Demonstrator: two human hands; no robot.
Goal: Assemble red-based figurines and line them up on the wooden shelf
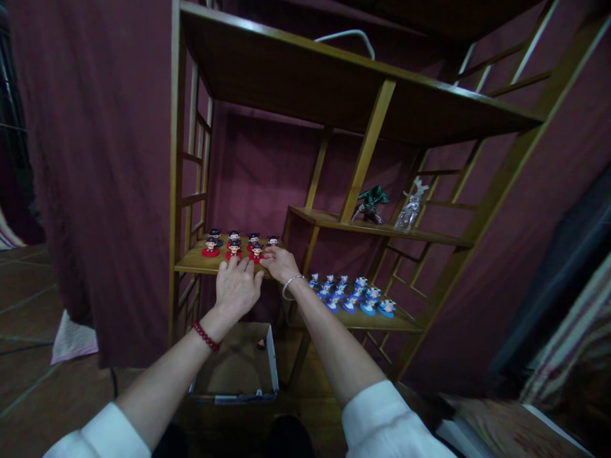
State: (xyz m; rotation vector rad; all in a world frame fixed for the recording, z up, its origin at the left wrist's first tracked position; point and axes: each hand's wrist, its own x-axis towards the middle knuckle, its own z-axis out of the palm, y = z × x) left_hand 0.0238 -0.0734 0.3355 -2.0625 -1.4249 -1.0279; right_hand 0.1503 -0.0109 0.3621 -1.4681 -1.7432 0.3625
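Small black-haired figurines on round red bases stand in rows on the left wooden shelf (191,261). My left hand (236,286) reaches to the shelf's front edge, its fingers stretched out just below the middle front figurine (233,249) and partly hiding its base. Bent inward from the right, my right hand (282,264) has its thumb and fingertips closed at the side of the right front figurine (256,251). Behind that hand another figurine (273,241) shows only its head. A red bead bracelet (205,335) circles my left wrist, a silver bangle (288,287) the right.
Several blue-based figurines (350,303) fill the lower right shelf. Above them stand a dark green figure (371,203) and a clear, shiny statuette (412,205). Below my hands an open cardboard box (233,362) holds a small dark figurine (261,343). An upright post (370,149) divides the shelving.
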